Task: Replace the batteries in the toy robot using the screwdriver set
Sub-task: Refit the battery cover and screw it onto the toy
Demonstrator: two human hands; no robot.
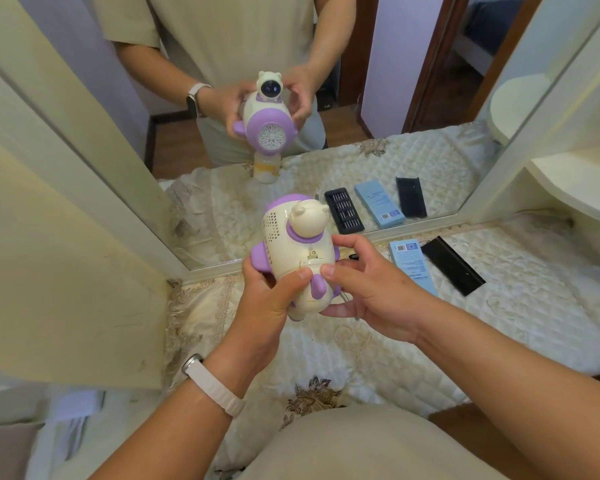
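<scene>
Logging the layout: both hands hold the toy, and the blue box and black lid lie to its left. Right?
Not quite. The left hand and right hand do hold the toy, but the blue box and black lid lie to its right, as the head view shows.

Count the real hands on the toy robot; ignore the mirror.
2. The left hand grips the toy robot from the lower left; the right hand holds its right side, thumb on its back. None looks hidden.
</scene>
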